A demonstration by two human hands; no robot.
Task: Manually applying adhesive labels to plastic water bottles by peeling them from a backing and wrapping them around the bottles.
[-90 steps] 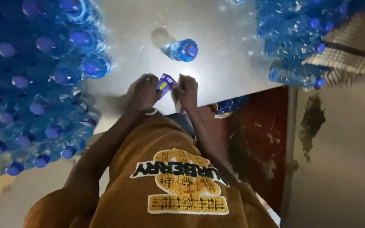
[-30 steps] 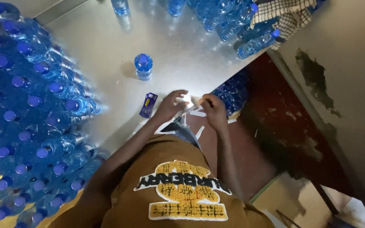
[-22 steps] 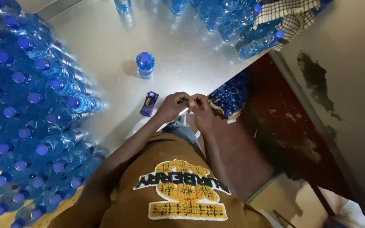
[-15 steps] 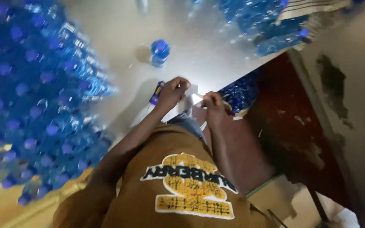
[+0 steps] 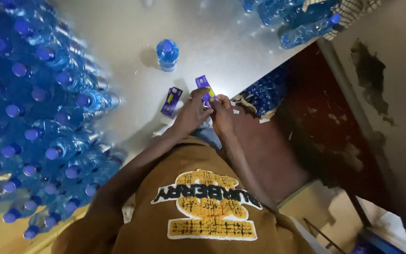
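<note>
Both my hands meet at the near edge of a shiny metal table (image 5: 222, 51). My left hand (image 5: 190, 115) and my right hand (image 5: 222, 113) pinch a small purple label with a yellow patch (image 5: 205, 87), held just above the table. A second purple label (image 5: 171, 101) lies flat on the table to the left of my left hand. A single blue-capped water bottle (image 5: 167, 53) stands upright further back.
A large stack of blue-capped water bottles (image 5: 38, 113) lies on its side along the left. More bottles (image 5: 301, 19) and a checked cloth (image 5: 353, 8) sit at the far right. Below the table edge are packed bottles (image 5: 264, 96) and a dark red floor (image 5: 306, 136).
Earlier a purple label was put down on the table and my hands worked on white backing paper; now both hands hold up another purple label.
</note>
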